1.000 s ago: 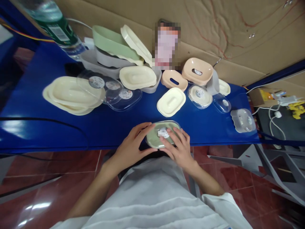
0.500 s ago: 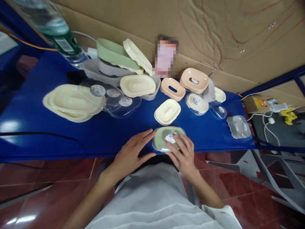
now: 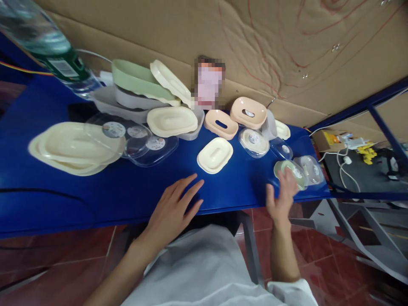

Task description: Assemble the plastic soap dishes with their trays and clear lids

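At the right end of the table lies a pale green soap dish (image 3: 301, 182) under a clear lid with a round sticker. My right hand (image 3: 283, 197) is at its near left side, slightly blurred, thumb held apart and fingers overlapping the dish; whether they touch it I cannot tell. Nothing shows in its grasp. My left hand (image 3: 175, 206) hovers by the table's front edge with fingers stretched out, holding nothing. Beyond it a cream soap dish (image 3: 215, 155) lies by itself. Against the green dish's right side sits a clear-lidded greyish dish (image 3: 311, 170).
Cream trays (image 3: 73, 146) and clear lids (image 3: 156, 151) overlap at the left. Green, grey and cream parts pile up behind, near a water bottle (image 3: 60, 59). Peach dishes (image 3: 248, 111) and a lidded cream dish (image 3: 254, 142) stand toward the back. A cardboard wall (image 3: 153, 25) borders the table.
The lidded green soap dish has moved from in front of me to the right end of the table, along with my right hand. My left hand stays near the front edge. The view has shifted slightly.
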Motion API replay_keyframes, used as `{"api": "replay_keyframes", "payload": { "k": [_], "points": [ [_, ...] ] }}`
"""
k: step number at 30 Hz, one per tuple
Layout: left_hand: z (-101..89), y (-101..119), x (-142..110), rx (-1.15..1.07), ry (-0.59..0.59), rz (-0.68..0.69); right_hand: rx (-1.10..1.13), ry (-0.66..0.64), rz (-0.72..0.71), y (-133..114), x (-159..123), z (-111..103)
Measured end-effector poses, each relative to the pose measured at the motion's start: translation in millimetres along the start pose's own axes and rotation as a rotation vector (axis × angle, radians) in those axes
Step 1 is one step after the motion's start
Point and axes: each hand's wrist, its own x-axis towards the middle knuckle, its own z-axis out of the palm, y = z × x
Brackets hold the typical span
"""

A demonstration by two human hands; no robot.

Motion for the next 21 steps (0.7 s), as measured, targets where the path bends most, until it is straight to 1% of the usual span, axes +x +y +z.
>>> {"api": "replay_keyframes", "payload": {
  "k": [2, 4, 6, 8, 12, 15, 17, 19, 21],
  "points": [
    [3.9, 5.0, 16.4, 0.052, -0.022, 0.034, 0.062, -0.106, -0.083, -28.1, 30.4, 15.4],
    [7.5, 7.5, 31.0, 0.066, -0.065, 0.072, 0.050, -0.166, -0.094, -45.4, 58.9, 30.5],
    [8.1, 6.2, 37.9, 0.066, -0.098, 0.086, 0.034, -0.182, -0.061, -49.1, 77.7, 41.7],
    [4.1, 1.3, 34.3, 0.087, -0.096, 0.071, 0.042, -0.181, -0.040, -44.3, 82.5, 47.3],
    [-10.7, -17.1, 6.8, 0.153, 0.025, -0.008, 0.080, -0.140, -0.057, -34.9, 63.4, 44.8],
    [-17.6, -32.0, -10.6, 0.125, 0.087, -0.023, 0.097, -0.060, -0.032, -40.5, 55.6, 36.3],
    [-18.3, -38.0, -15.3, 0.094, 0.109, -0.014, 0.163, -0.061, -0.088, -51.4, 63.6, 29.9],
    [-17.3, -39.9, -15.7, 0.088, 0.110, -0.014, 0.247, -0.134, -0.230, -67.1, 81.5, 25.9],
    [-15.8, -38.6, -14.8, 0.099, 0.107, -0.019, 0.275, -0.223, -0.367, -84.3, 105.7, 28.3]
  ]
}}
